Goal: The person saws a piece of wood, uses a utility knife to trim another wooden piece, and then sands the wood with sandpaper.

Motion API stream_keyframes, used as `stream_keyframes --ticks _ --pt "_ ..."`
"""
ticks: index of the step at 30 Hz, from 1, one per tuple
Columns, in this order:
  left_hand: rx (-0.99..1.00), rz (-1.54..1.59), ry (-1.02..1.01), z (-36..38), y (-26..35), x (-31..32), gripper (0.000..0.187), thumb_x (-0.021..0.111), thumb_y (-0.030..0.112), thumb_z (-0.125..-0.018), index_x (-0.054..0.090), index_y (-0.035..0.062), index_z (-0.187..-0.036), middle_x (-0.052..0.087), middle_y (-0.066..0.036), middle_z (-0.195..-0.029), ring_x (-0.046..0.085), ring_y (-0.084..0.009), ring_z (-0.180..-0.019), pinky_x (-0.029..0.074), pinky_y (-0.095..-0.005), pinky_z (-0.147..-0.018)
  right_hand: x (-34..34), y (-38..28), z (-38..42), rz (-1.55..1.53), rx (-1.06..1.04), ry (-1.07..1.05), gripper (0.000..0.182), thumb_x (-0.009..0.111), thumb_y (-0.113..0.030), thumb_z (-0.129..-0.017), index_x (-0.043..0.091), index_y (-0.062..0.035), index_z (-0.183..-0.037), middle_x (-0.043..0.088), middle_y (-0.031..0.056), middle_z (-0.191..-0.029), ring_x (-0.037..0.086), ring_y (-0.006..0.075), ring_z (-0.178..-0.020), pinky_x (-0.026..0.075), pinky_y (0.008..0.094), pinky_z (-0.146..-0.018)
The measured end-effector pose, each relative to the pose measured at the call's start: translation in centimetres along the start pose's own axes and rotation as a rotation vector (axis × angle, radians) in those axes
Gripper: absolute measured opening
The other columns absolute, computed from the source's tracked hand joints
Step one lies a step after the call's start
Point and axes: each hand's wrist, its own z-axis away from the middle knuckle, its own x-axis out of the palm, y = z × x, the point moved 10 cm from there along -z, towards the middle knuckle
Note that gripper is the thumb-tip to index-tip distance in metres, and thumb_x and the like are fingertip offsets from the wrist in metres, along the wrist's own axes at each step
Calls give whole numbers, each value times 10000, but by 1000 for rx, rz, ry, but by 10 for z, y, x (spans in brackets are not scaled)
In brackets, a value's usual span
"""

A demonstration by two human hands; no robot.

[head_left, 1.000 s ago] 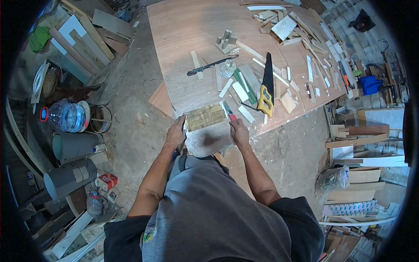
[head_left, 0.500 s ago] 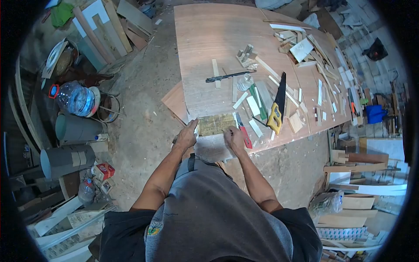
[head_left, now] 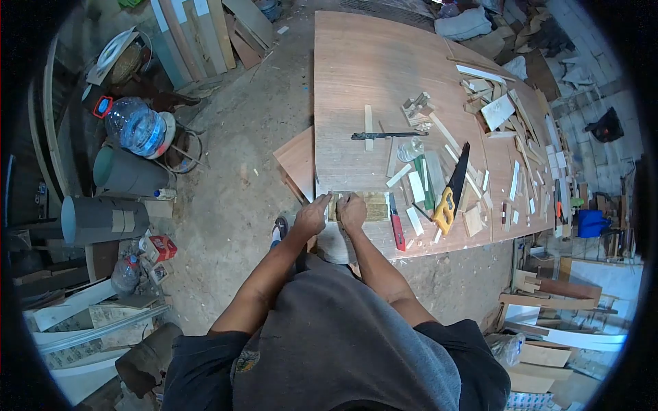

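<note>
**Both hands close together at the 9 o'clock end of a flat, mottled golden-brown rectangular slab [head_left: 377, 207]**

With 12 o'clock pointing away from the person, the bare left hand [head_left: 312, 216] is at the slab's 9 o'clock end, fingers bent inward; whether they pinch anything cannot be told. Just beside it at 3 o'clock, the right hand [head_left: 352, 213] is curled nearly closed over the slab's near-left part; its grip is hidden too. The slab's long axis runs 9 to 3 o'clock, most of its visible length lying at 3 o'clock from the right hand, the nearer one to that stretch. A smooth pale-grey sheet [head_left: 335, 248] shows at 6 o'clock. Just past the slab's 3 o'clock end lies a slim red-handled knife [head_left: 397, 231], pointing roughly to 12.
</note>
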Motion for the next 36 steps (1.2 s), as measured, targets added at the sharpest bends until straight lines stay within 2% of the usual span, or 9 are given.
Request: stream_keyframes --ticks 18,21,23,24,27,30,32,34,36 --pt "118 22 27 -3 -3 -2 630 466 -30 -809 458 63 -1431 567 -206 -1348 573 -391 -1193 458 -467 -1025 1 7 4 11 91 -37 292 670 -324 -867 705 -34 -862 685 233 -801 679 428 -780 530 517 -698" --pt "116 29 2 -4 -3 -5 636 496 -14 -810 449 67 -1439 562 -199 -1361 565 -378 -1212 451 -460 -1033 1 1 7 50 75 -83 317 569 -332 -934 686 -43 -876 686 247 -844 675 434 -817 528 526 -723" --pt "87 36 -61 -6 -5 -5 655 554 19 -821 418 63 -1461 532 -195 -1398 532 -363 -1260 443 -442 -1052 1 4 6 20 90 -69 318 670 -341 -877 699 -24 -884 683 242 -821 678 424 -791 530 514 -704" --pt "58 41 -118 -6 -9 -1 688 613 51 -832 387 59 -1483 501 -191 -1434 498 -348 -1309 435 -425 -1071 1 5 7 21 96 -67 318 670 -341 -877 699 -24 -884 683 242 -821 678 424 -791 530 514 -704" --pt "104 88 -109 -5 -7 -6 708 603 43 -821 375 59 -1491 490 -189 -1451 487 -344 -1323 428 -421 -1078 -1 8 7 -9 65 -44 321 679 -327 -879 691 -7 -898 686 243 -835 670 431 -792 528 508 -700" --pt "157 125 -25 -2 -2 -17 695 636 47 -805 421 65 -1466 568 -204 -1357 565 -363 -1223 460 -435 -1027 -6 7 8 -138 -17 -20 292 680 -287 -885 684 5 -900 686 210 -791 678 376 -741 530 452 -678" --pt "194 153 -23 -3 -1 -19 695 635 40 -806 415 47 -1465 573 -220 -1344 571 -371 -1215 463 -435 -1023 -18 9 15 -485 -8 3 266 671 -255 -887 673 11 -898 656 160 -719 652 265 -681 515 383 -645" --pt "238 180 -20 -7 -5 -18 695 633 34 -806 408 29 -1464 579 -236 -1331 576 -378 -1206 465 -435 -1019 -33 18 22 -507 12 62 274 669 -261 -888 670 14 -880 641 143 -706 626 227 -670 505 361 -638" --pt "111 262 -87 -13 -23 -7 733 615 75 -807 359 25 -1492 570 -254 -1340 588 -375 -1203 477 -406 -996 -57 32 34 -526 36 124 284 667 -266 -890 666 16 -863 626 126 -694 599 189 -660 495 339 -632"
